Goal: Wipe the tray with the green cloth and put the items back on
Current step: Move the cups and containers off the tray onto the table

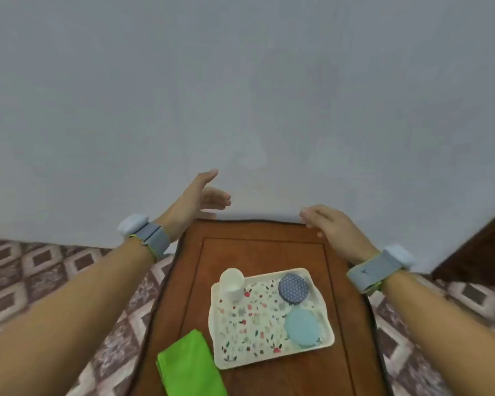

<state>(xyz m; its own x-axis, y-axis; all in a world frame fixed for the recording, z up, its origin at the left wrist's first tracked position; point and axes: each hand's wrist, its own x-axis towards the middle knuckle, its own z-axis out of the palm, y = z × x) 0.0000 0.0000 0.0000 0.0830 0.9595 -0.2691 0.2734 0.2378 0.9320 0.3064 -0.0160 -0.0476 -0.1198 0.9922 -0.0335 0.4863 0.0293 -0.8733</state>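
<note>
A white tray with a flower print (252, 321) lies on a brown wooden table (257, 252). On it stand a white cup (231, 283) at the far left corner, a dark blue patterned round item (293, 288) at the far right and a light blue round item (303, 327) at the near right. A folded green cloth (189, 364) lies on the table just left of the tray's near corner. My left hand (200, 198) and my right hand (329, 224) are raised over the table's far edge, fingers apart, holding nothing.
A pale grey wall (240, 95) stands right behind the table. Patterned brown and white floor tiles (40, 264) show on both sides. A dark wooden piece (480, 252) is at the far right. Both wrists wear grey bands.
</note>
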